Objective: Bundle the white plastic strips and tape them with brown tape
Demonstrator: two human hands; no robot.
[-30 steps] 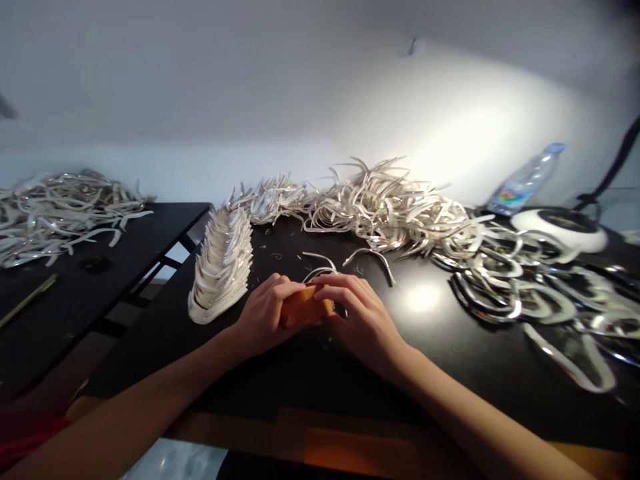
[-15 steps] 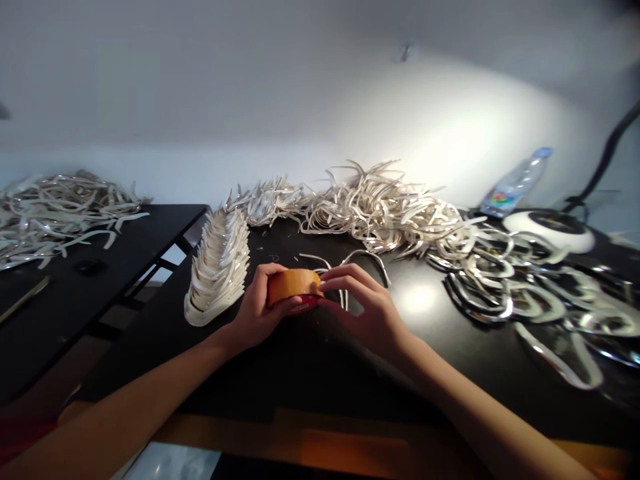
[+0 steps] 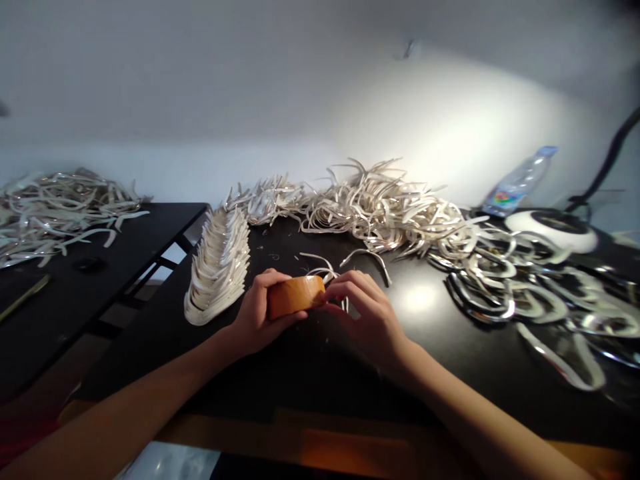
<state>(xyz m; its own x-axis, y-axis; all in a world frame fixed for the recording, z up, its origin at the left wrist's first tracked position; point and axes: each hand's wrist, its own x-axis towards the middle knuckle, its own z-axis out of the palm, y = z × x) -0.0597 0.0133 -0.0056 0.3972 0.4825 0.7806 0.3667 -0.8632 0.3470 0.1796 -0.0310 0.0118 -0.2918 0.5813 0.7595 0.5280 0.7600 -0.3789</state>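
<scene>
A roll of orange-brown tape (image 3: 294, 297) is held up above the black table. My left hand (image 3: 255, 313) is closed round its left side, thumb below and fingers on top. At the roll's right edge, the fingertips of my right hand (image 3: 367, 310) are pinched against the tape; whether a loose tape end is between them is too small to tell. Behind the hands, several loose pale curved strips (image 3: 367, 253) lie on the table, partly hidden by my fingers. Left of the roll stands a neat nested stack of pale U-shaped strips (image 3: 217, 273).
A tangled heap of pale strips (image 3: 380, 207) lies along the wall. Shiny curved pieces (image 3: 530, 293) spread over the right side, near a plastic bottle (image 3: 517, 183) and a white round base (image 3: 547, 230). Another strip pile (image 3: 65, 207) covers part of the left table.
The roll has turned in my hands, so its outer face shows and the red inner side is out of sight. My right fingers have drawn closer together at its edge.
</scene>
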